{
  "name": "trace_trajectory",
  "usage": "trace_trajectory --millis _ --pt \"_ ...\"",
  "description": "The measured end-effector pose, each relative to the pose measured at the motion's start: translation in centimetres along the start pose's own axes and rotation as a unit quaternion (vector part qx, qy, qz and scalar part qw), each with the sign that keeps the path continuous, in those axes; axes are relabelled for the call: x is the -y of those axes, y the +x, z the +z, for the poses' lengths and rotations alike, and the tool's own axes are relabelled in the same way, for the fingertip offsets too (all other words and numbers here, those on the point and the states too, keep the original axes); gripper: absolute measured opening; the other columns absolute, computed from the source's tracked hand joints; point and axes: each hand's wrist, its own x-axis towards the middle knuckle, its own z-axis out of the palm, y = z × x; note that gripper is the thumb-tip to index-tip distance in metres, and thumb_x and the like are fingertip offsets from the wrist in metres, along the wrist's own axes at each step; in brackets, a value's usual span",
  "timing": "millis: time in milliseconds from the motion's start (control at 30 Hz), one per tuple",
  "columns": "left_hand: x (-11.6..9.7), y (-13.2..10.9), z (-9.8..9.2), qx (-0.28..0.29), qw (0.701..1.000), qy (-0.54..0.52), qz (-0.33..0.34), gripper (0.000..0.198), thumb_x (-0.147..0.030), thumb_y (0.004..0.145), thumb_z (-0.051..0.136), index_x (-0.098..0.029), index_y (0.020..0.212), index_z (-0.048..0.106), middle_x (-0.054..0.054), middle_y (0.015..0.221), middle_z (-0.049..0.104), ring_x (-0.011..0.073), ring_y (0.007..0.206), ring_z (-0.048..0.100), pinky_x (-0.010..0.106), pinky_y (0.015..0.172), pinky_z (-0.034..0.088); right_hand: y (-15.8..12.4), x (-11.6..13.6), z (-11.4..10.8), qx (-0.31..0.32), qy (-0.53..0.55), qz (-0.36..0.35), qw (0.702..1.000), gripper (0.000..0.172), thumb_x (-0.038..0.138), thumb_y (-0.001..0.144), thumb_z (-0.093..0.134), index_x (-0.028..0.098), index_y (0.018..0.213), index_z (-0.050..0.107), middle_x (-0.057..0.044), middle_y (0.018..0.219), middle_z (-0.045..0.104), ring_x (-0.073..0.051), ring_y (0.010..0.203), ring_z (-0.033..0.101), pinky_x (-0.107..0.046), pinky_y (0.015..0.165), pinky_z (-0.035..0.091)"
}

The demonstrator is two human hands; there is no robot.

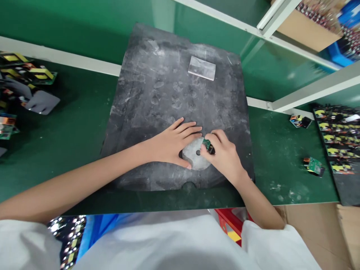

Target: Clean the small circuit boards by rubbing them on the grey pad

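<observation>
A grey round disc (197, 159) with a small dark hole lies on the black mat (157, 90), near its front edge. My left hand (174, 143) rests against the left side of the disc, fingers spread and thumb along the front. Over the disc's right side, my right hand (225, 154) pinches a small green circuit board (207, 144) with a black part. The board's lower end is partly hidden by my fingers. Farther back on the mat sits a flat grey-white rectangular block (201, 68).
Circuit assemblies (30, 80) are piled at the far left. Two small boards (300, 120) (314, 166) lie on the green table (278, 150) at right, beside a black tray (348, 185) of boards. A white metal frame (315, 88) borders the back. A red bin (229, 217) is below the edge.
</observation>
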Motion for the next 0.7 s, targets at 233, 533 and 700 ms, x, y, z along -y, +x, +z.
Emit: trace_trajectory --millis 233,533,700 --pt "0.1 0.0 0.1 -0.009 1.0 -0.001 0.003 0.094 -0.077 0.078 0.05 -0.014 0.147 0.037 0.012 0.154 0.033 0.0345 0.144 0.024 0.05 0.119 0.002 -0.4 0.8 0.0 0.02 -0.048 -0.038 0.998 0.025 0.036 0.094 0.043 0.018 0.091 0.06 -0.005 0.085 0.057 -0.012 0.063 0.056 -0.024 0.052 0.042" --pt "0.0 0.1 0.1 -0.007 1.0 -0.005 0.001 0.095 -0.078 0.077 0.05 -0.014 0.146 0.037 0.013 0.153 0.034 0.0357 0.143 0.025 0.051 0.119 0.002 -0.1 0.3 -0.4 0.041 -0.019 -0.033 0.998 0.027 0.043 0.094 0.045 0.02 0.093 0.058 -0.006 0.088 0.055 -0.012 0.065 0.055 -0.023 0.052 0.042" --pt "0.0 0.1 0.2 -0.007 1.0 -0.005 0.0 0.097 -0.078 0.076 0.052 -0.014 0.146 0.037 0.014 0.154 0.032 0.036 0.143 0.024 0.052 0.119 0.002 0.2 -0.7 -0.5 0.038 0.06 0.045 0.997 0.022 0.039 0.092 0.045 0.02 0.093 0.056 -0.005 0.087 0.056 -0.016 0.074 0.059 -0.025 0.059 0.046"
